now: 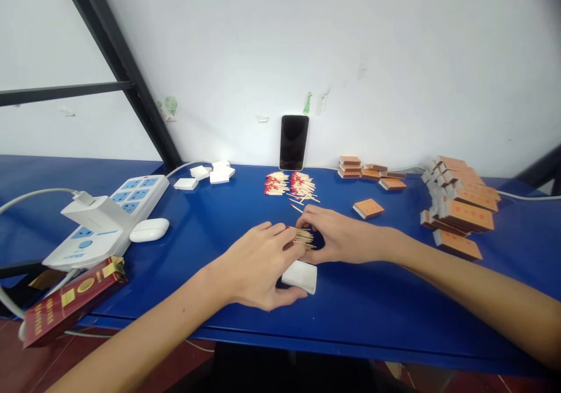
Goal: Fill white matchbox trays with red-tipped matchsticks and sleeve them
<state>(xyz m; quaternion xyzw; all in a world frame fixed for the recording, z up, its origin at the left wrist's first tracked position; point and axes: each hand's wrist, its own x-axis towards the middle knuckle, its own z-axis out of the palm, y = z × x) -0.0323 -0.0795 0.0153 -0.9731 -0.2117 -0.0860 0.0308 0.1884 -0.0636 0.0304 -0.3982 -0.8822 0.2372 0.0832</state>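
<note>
My left hand (258, 261) and my right hand (339, 235) meet at the middle of the blue table (372, 311). Together they pinch a small bundle of red-tipped matches (302, 238) between their fingertips. A white inner matchbox tray (300, 276) lies just below the bundle, with my left thumb touching its near side. Beyond the hands lies a loose pile of matches (290, 185). A single orange matchbox sleeve (368, 208) sits to the right of my right hand.
Stacks of orange matchboxes stand at the back (370, 171) and far right (460, 206). White trays (210, 175) lie at the back left. A black phone (293, 142) leans on the wall. A power strip (109, 217), white earbud case (149, 230) and red carton (65, 302) lie at left.
</note>
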